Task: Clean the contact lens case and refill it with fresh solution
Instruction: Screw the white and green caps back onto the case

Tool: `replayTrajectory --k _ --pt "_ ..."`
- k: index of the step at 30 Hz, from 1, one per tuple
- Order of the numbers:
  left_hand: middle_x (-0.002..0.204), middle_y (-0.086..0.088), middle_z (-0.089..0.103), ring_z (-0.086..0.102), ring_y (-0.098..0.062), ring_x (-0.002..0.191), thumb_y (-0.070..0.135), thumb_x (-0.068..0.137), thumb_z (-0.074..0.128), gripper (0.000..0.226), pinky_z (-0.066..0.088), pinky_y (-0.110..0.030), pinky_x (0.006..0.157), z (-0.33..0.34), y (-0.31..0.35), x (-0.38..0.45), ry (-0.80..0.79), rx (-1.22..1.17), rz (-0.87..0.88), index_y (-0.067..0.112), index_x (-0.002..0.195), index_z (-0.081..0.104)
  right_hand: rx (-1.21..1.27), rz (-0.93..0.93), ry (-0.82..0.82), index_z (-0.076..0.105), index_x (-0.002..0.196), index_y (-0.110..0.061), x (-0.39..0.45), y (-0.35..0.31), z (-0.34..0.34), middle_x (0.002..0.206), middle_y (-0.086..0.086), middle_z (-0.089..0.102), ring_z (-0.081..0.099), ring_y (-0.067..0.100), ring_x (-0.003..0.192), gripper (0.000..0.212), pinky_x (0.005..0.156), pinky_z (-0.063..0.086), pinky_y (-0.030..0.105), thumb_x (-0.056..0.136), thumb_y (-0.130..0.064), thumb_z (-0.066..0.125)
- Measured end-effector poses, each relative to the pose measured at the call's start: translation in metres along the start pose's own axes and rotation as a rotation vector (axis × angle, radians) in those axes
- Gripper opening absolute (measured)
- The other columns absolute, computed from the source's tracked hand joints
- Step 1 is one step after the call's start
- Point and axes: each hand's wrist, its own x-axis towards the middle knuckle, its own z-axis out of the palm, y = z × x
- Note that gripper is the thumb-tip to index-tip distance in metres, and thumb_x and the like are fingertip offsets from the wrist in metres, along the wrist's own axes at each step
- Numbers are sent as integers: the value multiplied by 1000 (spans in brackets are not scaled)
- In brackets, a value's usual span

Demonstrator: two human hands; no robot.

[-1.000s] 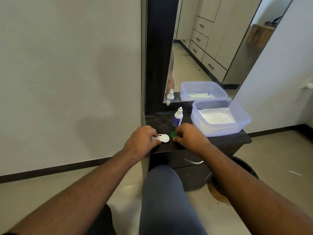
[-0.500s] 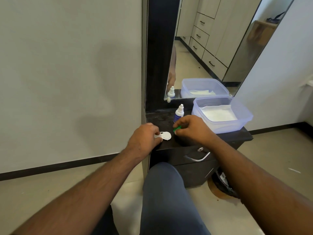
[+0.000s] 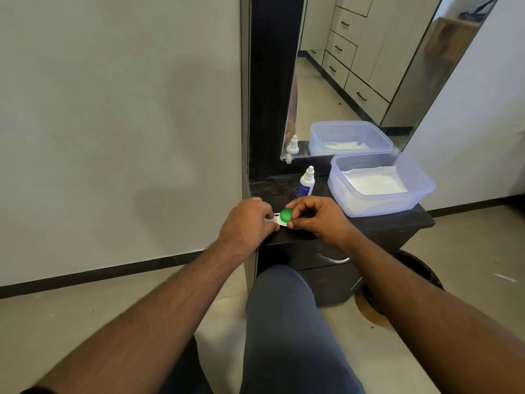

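While the left hand (image 3: pixel 250 223) is pinning the white case (image 3: pixel 273 219) at the front edge of the dark cabinet (image 3: pixel 369 226), fingers curled over its left end & gripping it, the right hand (image 3: pixel 315 220) is pinching the green cap (image 3: pixel 285 215) between thumb & fingertips, right over the case's right well. Looks like the cap is sitting on or just above that well; can't tell if it's threaded on or loose, and can't tell whether it's going on or coming off. Judging by that, the step in hand is cap work on the right well, i.e. screwing or unscrewing. Bottle (image 3: pixel 306 183) is standing upright w/ its cap on, behind the hands, near but not touching them. Tub (image 3: pixel 380 183) w/ white tissue inside is sitting to the right of the bottle. Left well is hidden under the left hand, so its state is unclear. Next move prob calls for a steady hold w/ the left hand while the right is twisting the cap flat, no tilt, so threads catch & nothing is spilling from the well
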Motion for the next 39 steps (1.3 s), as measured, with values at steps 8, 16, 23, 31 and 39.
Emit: replayTrajectory --k 8,16,23,31,39 --pt "87 5 55 51 -9 78 33 81 73 26 34 -18 58 -2 2 2 -25 -9 -23 16 100 72 -185 -78 -58 69 105 -22 2 -3 1 101 -13 64 60 0 91 34 76 48 9 75 -8 77" --pt "110 -4 62 55 -15 94 26 89 64 34 44 -26 78 -9 0 8 -193 81 23 15 121 65 -240 -82 -81 71 107 -19 3 -3 1 104 -14 61 59 0 98 30 79 44 3 78 -12 76" --pt "117 -5 64 59 -20 104 25 89 64 36 47 -30 87 -15 5 14 -261 159 25 15 124 63 -270 -103 27 62 89 -15 1 -2 12 87 -10 59 55 7 76 29 63 45 15 70 -22 83" --pt "114 -5 63 57 -18 101 24 88 65 36 42 -26 80 -13 2 8 -215 109 21 14 122 64 -74 -21 -74 61 100 -21 2 0 2 99 -2 66 59 9 78 35 75 53 23 73 -9 79" --pt "110 -4 65 55 -15 95 23 86 67 33 41 -25 77 -11 -1 5 -182 68 22 15 118 67 -173 -15 -177 64 118 -22 6 -8 -3 108 -10 64 57 7 83 47 74 49 18 75 -9 78"
